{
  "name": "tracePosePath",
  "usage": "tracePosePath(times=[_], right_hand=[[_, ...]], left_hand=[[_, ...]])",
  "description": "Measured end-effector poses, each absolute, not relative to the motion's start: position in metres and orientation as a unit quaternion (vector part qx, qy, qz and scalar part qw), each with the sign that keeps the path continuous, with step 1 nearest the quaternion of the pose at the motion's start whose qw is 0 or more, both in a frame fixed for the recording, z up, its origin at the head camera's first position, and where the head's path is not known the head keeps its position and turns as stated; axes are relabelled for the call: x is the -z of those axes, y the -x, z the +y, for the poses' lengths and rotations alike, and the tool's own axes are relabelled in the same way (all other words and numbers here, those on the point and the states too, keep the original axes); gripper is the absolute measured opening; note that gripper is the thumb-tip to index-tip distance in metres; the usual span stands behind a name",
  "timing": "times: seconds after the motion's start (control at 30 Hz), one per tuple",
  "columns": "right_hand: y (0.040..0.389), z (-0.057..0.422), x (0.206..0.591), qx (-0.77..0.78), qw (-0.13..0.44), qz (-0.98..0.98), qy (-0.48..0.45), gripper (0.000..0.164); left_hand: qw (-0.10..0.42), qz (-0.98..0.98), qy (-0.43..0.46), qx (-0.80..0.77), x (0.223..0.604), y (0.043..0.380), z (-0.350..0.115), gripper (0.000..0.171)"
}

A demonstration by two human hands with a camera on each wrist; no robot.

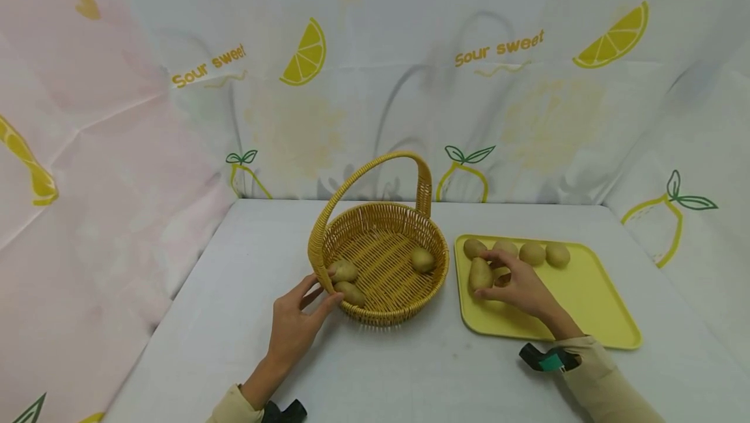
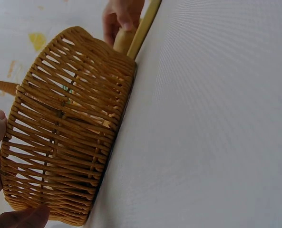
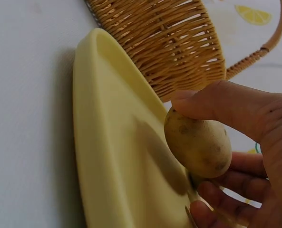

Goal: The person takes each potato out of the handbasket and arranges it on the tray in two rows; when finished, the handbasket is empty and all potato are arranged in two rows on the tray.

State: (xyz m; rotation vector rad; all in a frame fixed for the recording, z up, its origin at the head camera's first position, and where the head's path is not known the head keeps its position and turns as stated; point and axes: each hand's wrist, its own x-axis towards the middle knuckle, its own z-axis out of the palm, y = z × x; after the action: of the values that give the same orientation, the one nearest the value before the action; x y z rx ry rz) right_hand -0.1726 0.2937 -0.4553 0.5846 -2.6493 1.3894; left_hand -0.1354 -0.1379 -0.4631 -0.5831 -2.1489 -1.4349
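My left hand (image 1: pixel 297 322) grips the near-left rim of a round wicker basket (image 1: pixel 398 313), at the foot of its arched handle (image 1: pixel 369 166). Three potatoes lie inside: two close together by the left wall, one potato (image 1: pixel 422 260) at the right. In the left wrist view, fingertips (image 2: pixel 36 217) press the woven side. Over the left part of a yellow tray (image 1: pixel 577 306), my right hand (image 1: pixel 521 286) pinches a potato (image 3: pixel 198 142) between thumb and fingers. The right wrist view has this potato raised off the tray, its shadow below.
Several potatoes, one of them a potato (image 1: pixel 558 255), line the tray's back edge, some partly hidden by my right hand. Basket and tray stand side by side on a white-covered table (image 1: pixel 404 377). A lemon-print cloth (image 1: pixel 381 84) hangs behind and at both sides.
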Motion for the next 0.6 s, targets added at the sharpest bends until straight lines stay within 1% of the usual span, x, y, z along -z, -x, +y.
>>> tracePosePath(times=[0.3, 0.6], right_hand=[[0.1746, 0.2969, 0.4587, -0.426, 0.052, -0.883, -0.19, 0.065], [0.1752, 0.2985, 0.4597, -0.419, 0.031, -0.885, -0.201, 0.064]], left_hand=[[0.244, -0.791, 0.205, 0.522, 0.4645, 0.1351, -0.1379, 0.046], [0.243, -0.793, 0.206, 0.52, 0.4651, 0.1358, -0.1384, 0.046]])
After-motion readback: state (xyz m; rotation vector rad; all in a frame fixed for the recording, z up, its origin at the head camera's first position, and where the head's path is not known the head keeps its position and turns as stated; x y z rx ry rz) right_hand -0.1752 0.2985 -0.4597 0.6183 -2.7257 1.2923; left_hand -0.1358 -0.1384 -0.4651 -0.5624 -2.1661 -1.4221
